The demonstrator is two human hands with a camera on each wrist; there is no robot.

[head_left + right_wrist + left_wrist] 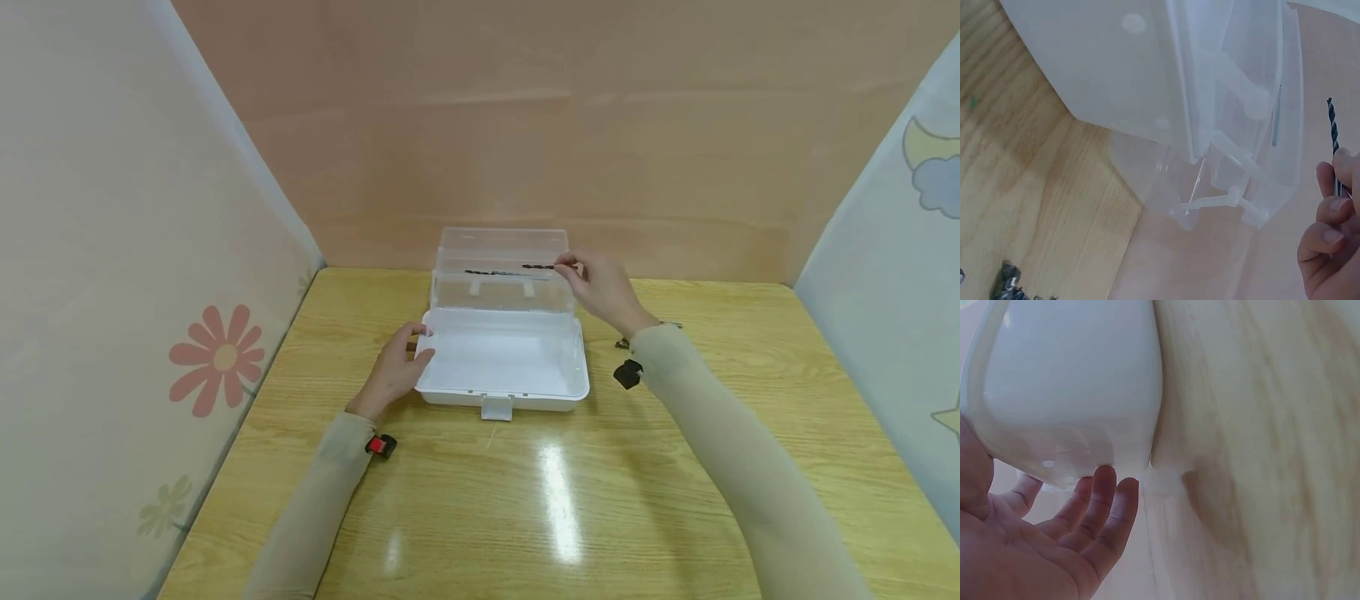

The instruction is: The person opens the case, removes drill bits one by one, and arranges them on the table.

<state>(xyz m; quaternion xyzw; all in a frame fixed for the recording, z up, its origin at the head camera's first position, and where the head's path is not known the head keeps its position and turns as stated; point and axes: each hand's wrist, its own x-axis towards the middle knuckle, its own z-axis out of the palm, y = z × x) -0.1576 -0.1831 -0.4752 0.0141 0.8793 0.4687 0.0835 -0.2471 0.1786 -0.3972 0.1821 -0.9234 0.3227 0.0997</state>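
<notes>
A white plastic storage box (450, 399) stands open on the table, its clear lid and trays (502, 239) raised at the back. My left hand (393, 367) grips the box's left side, thumb at the rim; the left wrist view shows the fingers (1104, 494) against the outer wall. Over the right end of the raised trays, my right hand (603, 292) pinches a dark twist drill bit (536, 267) near one end. The bit's fluted part sticks out from the fingertips in the right wrist view. Another drill bit (480, 272) lies in a clear tray.
More drill bits (1007, 281) lie on the wooden table (675, 467) right of the box, partly hidden by the right forearm in the head view. The box's front latch (497, 408) hangs down. A brown backdrop (525, 150) rises close behind the lid.
</notes>
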